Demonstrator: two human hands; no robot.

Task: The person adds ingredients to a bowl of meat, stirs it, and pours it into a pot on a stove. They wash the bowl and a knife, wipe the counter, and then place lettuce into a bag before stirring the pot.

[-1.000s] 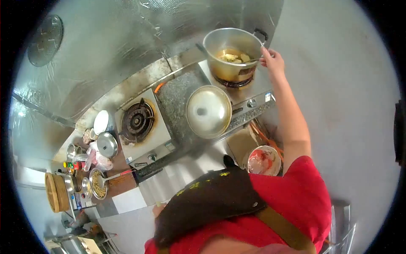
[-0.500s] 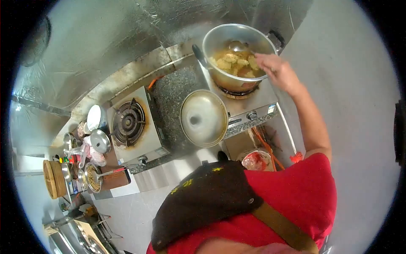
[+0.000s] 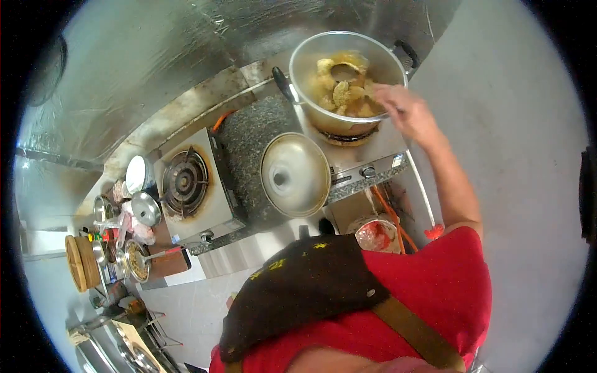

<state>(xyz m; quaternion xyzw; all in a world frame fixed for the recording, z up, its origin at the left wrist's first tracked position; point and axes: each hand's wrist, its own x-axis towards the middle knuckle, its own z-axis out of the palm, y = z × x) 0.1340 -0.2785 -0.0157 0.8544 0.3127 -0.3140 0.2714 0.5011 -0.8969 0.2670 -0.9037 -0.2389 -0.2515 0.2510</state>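
My right hand point(image 3: 403, 107) is closed at the right rim of a large metal pot point(image 3: 341, 122), wrapped round the handle of a ladle point(image 3: 344, 73). The ladle's round bowl sits among yellowish, lumpy pieces of food point(image 3: 349, 94) in brownish liquid inside the pot. A little steam blurs the contents. Under the pot is the burner of the right stove point(image 3: 389, 140). The pot's black side handle point(image 3: 282, 82) sticks out at the left. A round metal lid point(image 3: 295, 177) lies just below and left of the pot. My left hand is out of view.
A second stove point(image 3: 214, 193) with a bare burner stands left of the lid, on a speckled counter point(image 3: 249, 140). Farther left are bowls, a white tub point(image 3: 138, 173) and a bamboo steamer point(image 3: 81, 263). A bucket point(image 3: 375, 236) and orange hoses point(image 3: 388, 208) are below the right stove.
The ladle's bowl and the food pieces in the pot have shifted, with pieces now around the bowl. My right hand stays at the right rim. The whole view has moved slightly.
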